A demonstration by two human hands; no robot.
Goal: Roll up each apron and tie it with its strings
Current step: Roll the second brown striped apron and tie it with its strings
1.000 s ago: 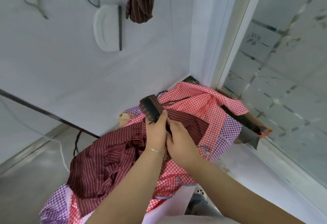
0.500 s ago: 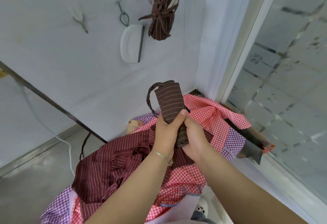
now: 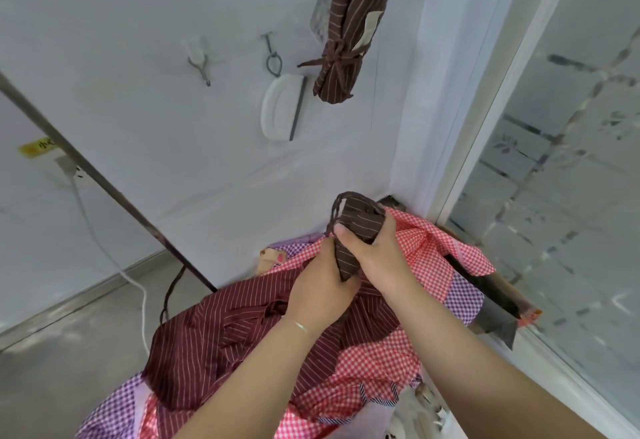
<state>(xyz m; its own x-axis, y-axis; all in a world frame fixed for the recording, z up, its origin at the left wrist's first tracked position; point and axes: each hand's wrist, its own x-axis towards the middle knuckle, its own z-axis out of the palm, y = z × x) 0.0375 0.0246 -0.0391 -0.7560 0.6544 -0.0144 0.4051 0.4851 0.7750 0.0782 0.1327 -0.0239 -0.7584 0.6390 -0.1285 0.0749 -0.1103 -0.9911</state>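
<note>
A brown striped apron (image 3: 358,227) is rolled into a short bundle, standing upright between my hands. My left hand (image 3: 320,284) grips its lower part, thumb pressed up along the roll. My right hand (image 3: 379,258) wraps round the roll from the right. A dark string loop (image 3: 335,211) sticks out at the bundle's top left. Below lies a heap of loose aprons: a maroon striped one (image 3: 214,341), a red checked one (image 3: 436,248) and a purple checked one (image 3: 114,411). Another rolled, tied brown apron (image 3: 349,40) hangs on the wall above.
The white wall carries a metal hook (image 3: 201,64), a wire ring hook (image 3: 273,62) and a white holder (image 3: 280,109). A dark rod (image 3: 104,178) leans across the left. A white cable (image 3: 114,265) runs to the floor. A frosted glass door (image 3: 554,161) stands at the right.
My hands lifted the rolled brown apron off the pile, and my right hand has closed higher round it. The view tilted upward, showing more of the wall.
</note>
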